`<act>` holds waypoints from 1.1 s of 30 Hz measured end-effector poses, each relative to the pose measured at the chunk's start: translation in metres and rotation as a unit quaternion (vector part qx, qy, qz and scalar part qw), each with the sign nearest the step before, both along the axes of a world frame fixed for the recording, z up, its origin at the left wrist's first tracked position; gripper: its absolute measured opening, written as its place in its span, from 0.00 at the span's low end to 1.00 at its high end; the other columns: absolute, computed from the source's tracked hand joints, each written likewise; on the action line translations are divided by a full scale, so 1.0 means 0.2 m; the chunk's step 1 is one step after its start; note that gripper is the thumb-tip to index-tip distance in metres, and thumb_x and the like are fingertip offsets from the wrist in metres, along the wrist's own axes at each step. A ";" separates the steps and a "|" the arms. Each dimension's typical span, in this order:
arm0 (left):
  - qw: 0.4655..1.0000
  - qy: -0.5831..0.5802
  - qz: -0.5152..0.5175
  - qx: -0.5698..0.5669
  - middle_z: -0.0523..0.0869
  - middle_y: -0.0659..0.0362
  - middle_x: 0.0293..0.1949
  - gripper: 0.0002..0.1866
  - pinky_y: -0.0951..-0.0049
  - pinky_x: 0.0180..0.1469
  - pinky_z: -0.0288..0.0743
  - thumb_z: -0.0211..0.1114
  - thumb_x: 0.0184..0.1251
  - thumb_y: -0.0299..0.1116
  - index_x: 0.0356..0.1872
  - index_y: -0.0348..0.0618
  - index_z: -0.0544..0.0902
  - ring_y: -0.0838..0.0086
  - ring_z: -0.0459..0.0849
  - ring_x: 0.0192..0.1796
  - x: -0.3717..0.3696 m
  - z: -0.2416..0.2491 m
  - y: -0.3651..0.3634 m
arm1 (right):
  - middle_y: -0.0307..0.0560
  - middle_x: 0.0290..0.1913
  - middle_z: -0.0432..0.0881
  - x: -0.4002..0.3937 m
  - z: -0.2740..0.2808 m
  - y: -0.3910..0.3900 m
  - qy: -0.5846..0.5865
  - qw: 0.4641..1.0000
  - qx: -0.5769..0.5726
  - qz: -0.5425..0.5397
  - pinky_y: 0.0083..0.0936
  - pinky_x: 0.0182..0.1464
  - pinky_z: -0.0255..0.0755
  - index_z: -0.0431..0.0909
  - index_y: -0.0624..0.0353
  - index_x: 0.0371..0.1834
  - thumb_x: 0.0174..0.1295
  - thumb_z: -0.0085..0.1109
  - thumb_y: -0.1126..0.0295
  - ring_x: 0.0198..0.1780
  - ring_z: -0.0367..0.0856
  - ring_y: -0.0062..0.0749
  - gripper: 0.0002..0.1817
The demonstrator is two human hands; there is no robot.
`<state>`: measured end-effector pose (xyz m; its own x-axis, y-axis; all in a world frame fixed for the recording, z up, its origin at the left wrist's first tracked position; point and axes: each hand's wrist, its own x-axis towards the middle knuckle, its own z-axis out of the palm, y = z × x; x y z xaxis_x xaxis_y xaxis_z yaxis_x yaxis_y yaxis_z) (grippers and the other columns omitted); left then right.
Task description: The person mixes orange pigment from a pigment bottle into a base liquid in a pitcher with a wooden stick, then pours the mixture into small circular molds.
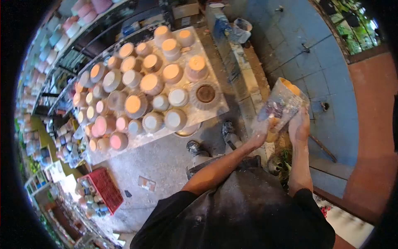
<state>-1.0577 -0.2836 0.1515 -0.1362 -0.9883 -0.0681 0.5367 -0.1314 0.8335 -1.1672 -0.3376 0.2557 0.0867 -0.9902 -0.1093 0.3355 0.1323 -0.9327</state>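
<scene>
Off to the right, above a low tiled ledge, I hold a stained, tapered container (282, 101) between both hands. It is tilted, and its rim shows orange-yellow at the upper end. My left hand (262, 128) grips its lower left side. My right hand (299, 125) is closed around its right side, with some fingers hidden behind it. Left of my hands, a pale board (213, 112) carries many small pots set close together, with orange, pink and white round faces upward. A fluted pot with a brown round centre (205, 93) sits at the board's near right corner.
A low tiled wall (244, 79) runs between the board and the blue wall (331, 87). A white bucket (242, 30) stands at its far end. On the floor, lower left, is a red crate (107, 189) beside small pots. Pot-filled shelves (62, 43) line the far left.
</scene>
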 end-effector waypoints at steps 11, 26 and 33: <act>0.937 0.021 0.216 0.275 0.80 0.56 0.39 0.38 0.75 0.34 0.70 0.44 0.63 0.64 0.54 0.35 0.73 0.72 0.76 0.33 -0.16 -0.40 -0.89 | 0.51 0.42 0.81 -0.50 -0.18 -1.13 0.230 0.936 0.083 0.255 0.32 0.49 0.71 0.77 0.64 0.43 0.63 0.50 0.48 0.45 0.79 0.35 0.26; 0.926 -0.169 0.185 0.282 0.79 0.59 0.22 0.43 0.79 0.23 0.57 0.26 0.67 0.63 0.46 0.33 0.79 0.78 0.67 0.20 -0.29 -0.71 -1.77 | 0.51 0.27 0.79 -1.29 -1.28 -3.48 0.803 0.570 -0.163 -0.053 0.39 0.50 0.67 0.78 0.63 0.30 0.56 0.55 0.51 0.32 0.76 0.47 0.22; 0.932 0.005 0.098 0.349 0.76 0.52 0.52 0.33 0.70 0.57 0.66 0.38 0.70 0.56 0.56 0.34 0.71 0.67 0.75 0.52 -0.54 -0.95 -1.96 | 0.48 0.23 0.76 -1.45 -1.17 -3.38 0.588 0.722 -0.364 -0.021 0.40 0.43 0.68 0.76 0.61 0.24 0.53 0.62 0.64 0.29 0.74 0.45 0.11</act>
